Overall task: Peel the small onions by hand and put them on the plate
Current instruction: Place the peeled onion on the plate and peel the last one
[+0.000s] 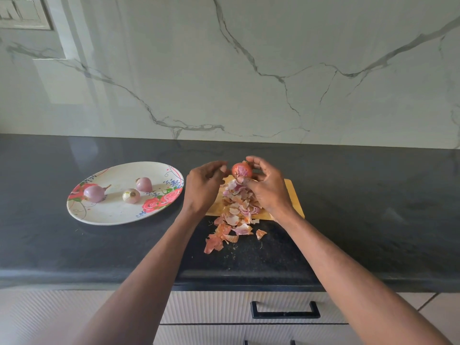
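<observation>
My right hand point(266, 185) grips a small reddish onion point(242, 170) between thumb and fingers, held above a wooden cutting board point(293, 195). The onion still has some dry skin on it. My left hand point(204, 188) hovers just left of the onion with its fingers loosely curled toward it; whether it pinches any skin I cannot tell. Three peeled pale-purple onions point(95, 193) point(131, 195) point(144, 184) lie on a white oval plate with red roses point(112, 212) to the left.
A heap of onion skins point(236, 212) covers the board and spills onto the dark stone counter point(361, 207) toward its front edge. A marble wall rises behind. Drawers with a black handle point(285, 310) sit below the counter.
</observation>
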